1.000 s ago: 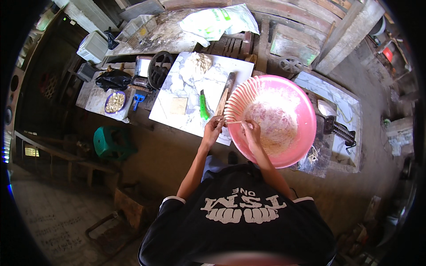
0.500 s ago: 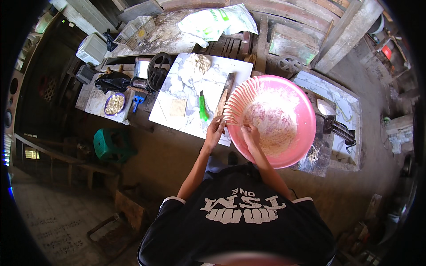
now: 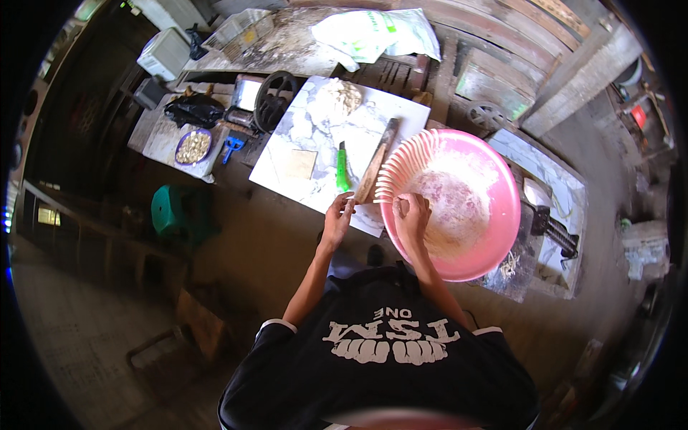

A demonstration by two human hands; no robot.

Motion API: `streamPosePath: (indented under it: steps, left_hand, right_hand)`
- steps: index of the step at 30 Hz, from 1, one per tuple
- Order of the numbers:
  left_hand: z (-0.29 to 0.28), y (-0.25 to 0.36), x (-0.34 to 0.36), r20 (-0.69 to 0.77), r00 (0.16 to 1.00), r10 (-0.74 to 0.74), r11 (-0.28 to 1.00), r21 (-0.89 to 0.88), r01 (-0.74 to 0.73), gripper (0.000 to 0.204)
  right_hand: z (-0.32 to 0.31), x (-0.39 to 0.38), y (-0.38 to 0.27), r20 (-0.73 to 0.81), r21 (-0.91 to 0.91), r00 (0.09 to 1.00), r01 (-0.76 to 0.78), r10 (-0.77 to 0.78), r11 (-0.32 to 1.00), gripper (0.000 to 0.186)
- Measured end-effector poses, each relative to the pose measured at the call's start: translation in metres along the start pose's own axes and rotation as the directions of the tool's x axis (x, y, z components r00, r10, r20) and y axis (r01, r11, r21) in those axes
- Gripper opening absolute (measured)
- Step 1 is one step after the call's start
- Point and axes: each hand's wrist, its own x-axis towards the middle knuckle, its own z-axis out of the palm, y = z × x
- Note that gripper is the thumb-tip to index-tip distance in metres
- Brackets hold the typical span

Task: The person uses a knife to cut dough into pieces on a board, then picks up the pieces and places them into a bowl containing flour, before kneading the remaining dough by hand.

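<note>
A large pink basin [image 3: 494,186] with a whitish floury mass inside sits in front of me. My right hand [image 3: 412,215] rests on its near left rim, fingers curled over the edge. My left hand [image 3: 338,217] is just left of the basin, at the near edge of a white marbled slab [image 3: 301,179], fingers bent close to the lower end of a long wooden stick [image 3: 378,159] that lies on the slab. A green-handled tool [image 3: 342,166] lies beside the stick. A lump of dough [image 3: 340,93] sits at the slab's far end.
A black wheel [image 3: 271,100] and a dark machine stand left of the slab. A small bowl of yellowish pieces [image 3: 192,147], a blue scoop [image 3: 231,147] and a black bag [image 3: 193,111] lie further left. A green stool [image 3: 172,211] stands below; a white sack [image 3: 373,32] lies beyond.
Both hands stay at the basin's left rim; my left hand has shifted slightly toward the stick's end. The basin has not moved.
</note>
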Motion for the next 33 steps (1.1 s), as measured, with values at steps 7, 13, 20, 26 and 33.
streamPosePath:
  steps: [7, 13, 20, 26, 33]
  left_hand:
    - [-0.017, 0.026, -0.010, -0.313, 0.950, 0.024, 0.955, 0.287, 0.070, 0.020]
    - [-0.035, 0.007, 0.010, -0.308, 0.935, 0.176, 0.910, 0.414, -0.035, 0.018]
    - [-0.030, -0.005, 0.047, -0.152, 0.942, 0.299, 0.748, 0.650, -0.133, 0.011]
    - [-0.016, -0.006, 0.055, 0.035, 0.954, 0.299, 0.730, 0.635, -0.252, 0.020]
    - [-0.021, -0.029, 0.055, 0.236, 0.932, 0.274, 0.781, 0.511, -0.359, 0.018]
  right_hand:
    - [0.009, 0.021, -0.019, 0.049, -0.012, 0.968, 0.248, -0.247, 0.969, 0.012]
    - [0.039, 0.034, -0.033, 0.124, -0.010, 0.924, 0.367, -0.363, 0.930, 0.011]
    - [0.091, 0.033, -0.004, 0.260, -0.098, 0.938, 0.264, -0.231, 0.960, 0.022]
    - [0.083, 0.040, 0.021, 0.331, -0.295, 0.933, 0.245, -0.142, 0.924, 0.029]
    - [0.073, 0.026, 0.023, 0.356, -0.400, 0.918, 0.319, -0.175, 0.859, 0.022]
